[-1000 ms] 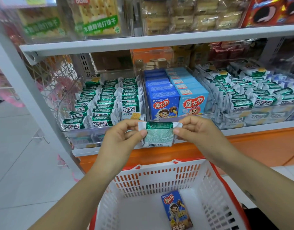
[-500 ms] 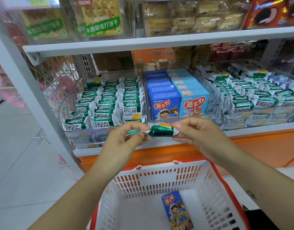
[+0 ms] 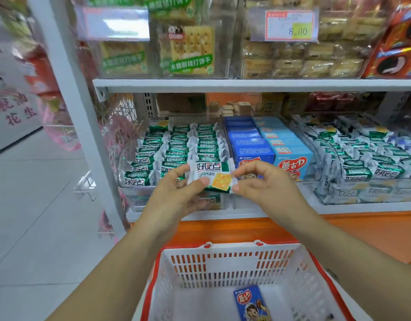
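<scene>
Left hand (image 3: 176, 196) and right hand (image 3: 268, 189) pinch a packet (image 3: 211, 173); basket (image 3: 225, 272) holds blue box (image 3: 250, 303).

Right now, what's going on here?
A person stands at a snack shelf, holding one green-and-white cracker packet up with both hands, printed front facing the camera. The left hand pinches its left end and the right hand its right end. Matching packets fill the bin behind. The white basket below holds only a blue box; the packet is not in it yet.
</scene>
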`<state>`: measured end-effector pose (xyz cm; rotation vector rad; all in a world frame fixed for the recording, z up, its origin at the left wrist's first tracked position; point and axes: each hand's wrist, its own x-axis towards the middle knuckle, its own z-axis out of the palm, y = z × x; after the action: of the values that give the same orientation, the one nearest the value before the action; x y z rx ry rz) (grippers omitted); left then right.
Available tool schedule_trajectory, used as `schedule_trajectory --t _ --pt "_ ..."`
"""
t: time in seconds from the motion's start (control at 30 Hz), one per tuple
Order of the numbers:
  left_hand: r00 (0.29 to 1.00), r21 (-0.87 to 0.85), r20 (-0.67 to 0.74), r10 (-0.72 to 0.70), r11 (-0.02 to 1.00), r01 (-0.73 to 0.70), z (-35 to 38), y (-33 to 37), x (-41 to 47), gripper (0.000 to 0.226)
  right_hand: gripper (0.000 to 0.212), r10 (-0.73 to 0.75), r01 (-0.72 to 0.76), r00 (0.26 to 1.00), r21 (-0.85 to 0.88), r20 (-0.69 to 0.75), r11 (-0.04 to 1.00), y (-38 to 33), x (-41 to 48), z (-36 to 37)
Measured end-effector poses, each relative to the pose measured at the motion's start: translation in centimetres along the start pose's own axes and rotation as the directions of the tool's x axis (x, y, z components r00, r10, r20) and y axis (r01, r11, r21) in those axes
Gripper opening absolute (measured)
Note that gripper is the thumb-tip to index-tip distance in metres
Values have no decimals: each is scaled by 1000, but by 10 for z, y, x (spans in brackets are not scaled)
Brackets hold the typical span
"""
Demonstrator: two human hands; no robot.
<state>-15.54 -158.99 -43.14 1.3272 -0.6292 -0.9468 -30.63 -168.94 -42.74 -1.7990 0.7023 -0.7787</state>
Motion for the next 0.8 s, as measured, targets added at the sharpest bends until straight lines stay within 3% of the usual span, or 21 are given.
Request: schedule_trajectory --t 0.07,0.13,0.23,0.3,0.4,0.57,0.8 --pt "999 40 -38 3 999 -2 -16 3 3 52 34 -53 58 997 -69 64 996 -12 9 16" --pt "995 115 -83 49 993 -40 -30 7 6 60 47 -181 213 971 -227 154 950 -20 20 31" --pt "982 222 -121 147 968 -118 -43 16 5 73 58 -293 403 914 -533 281 744 -28 39 51" --pt "969 261 -151 194 954 -150 -53 19 6 73 57 -332 435 901 -592 281 679 -33 50 65" --pt "940 236 -234 247 953 -191 -69 22 10 54 57 -348 412 909 -620 230 667 -34 71 84" --pt "839 376 -393 378 898 -228 -100 25 14 37 49 -315 344 936 -613 159 711 -23 131 116" --pt "868 442 -362 341 882 -162 -122 14 30 33 32 -273 312 946 -711 173 630 -12 217 144"
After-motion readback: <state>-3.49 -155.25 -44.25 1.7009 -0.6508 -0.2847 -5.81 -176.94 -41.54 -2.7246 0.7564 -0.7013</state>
